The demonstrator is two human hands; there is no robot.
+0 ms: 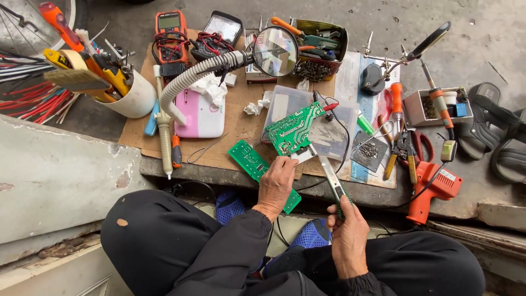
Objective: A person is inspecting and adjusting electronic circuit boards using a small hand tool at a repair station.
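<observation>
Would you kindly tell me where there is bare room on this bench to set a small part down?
Bare brown cardboard shows between the pink plastic box and the clear plastic tray, and below that box toward the flat green circuit board. The right side around the orange-handled pliers and the orange soldering gun is crowded.

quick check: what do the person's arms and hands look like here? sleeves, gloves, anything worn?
Both hands are bare: no gloves, and no rings or watch that I can make out. The left hand and the right hand each come out of a long black sleeve that ends at the wrist, plain fabric with no markings visible. Dark trousers match the sleeves.
</observation>
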